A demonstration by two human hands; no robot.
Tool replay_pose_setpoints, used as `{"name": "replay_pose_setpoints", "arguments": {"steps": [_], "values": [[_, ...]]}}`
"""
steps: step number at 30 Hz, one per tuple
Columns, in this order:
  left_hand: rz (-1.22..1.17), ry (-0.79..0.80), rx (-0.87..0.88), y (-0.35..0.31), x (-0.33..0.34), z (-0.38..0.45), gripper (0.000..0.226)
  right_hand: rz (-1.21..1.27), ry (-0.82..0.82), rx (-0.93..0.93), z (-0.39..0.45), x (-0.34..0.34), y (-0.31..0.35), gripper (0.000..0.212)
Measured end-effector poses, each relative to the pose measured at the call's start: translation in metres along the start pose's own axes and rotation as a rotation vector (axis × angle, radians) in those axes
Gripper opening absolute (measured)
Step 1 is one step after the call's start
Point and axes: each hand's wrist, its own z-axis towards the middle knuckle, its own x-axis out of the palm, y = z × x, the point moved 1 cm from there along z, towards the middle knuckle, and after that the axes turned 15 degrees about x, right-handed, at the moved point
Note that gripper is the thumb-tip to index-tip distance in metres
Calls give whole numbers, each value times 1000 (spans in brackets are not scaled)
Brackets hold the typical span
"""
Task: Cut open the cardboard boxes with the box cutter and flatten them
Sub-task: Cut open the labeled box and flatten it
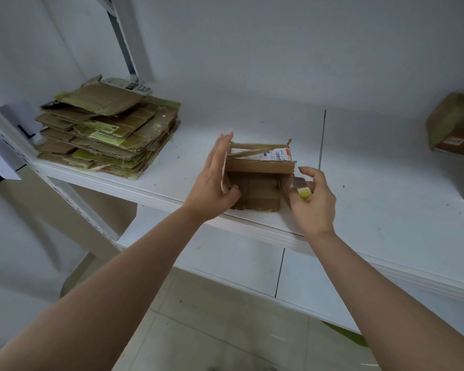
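Note:
A small opened cardboard box (257,180) with a white shipping label lies near the front edge of the white shelf (386,204). My left hand (214,178) presses flat, fingers straight, against the box's left flap, with the thumb on the front flap. My right hand (312,199) is at the box's right side and pinches a strip of tape with a yellow-green end (304,192) that is stuck to the box. No box cutter is visible.
A stack of flattened cardboard boxes (107,129) sits at the shelf's left end. Another closed cardboard box (453,124) stands at the far right. A lower shelf (225,261) and tiled floor lie below. Shelf uprights rise at the left.

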Motion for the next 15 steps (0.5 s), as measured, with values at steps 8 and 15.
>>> {"name": "replay_pose_setpoints", "arguments": {"steps": [8, 15], "values": [[130, 183, -183, -8, 20, -3, 70, 152, 56, 68, 5, -16, -16, 26], [281, 694, -91, -11, 47, 1, 64, 177, -153, 192, 14, -47, -33, 21]]}}
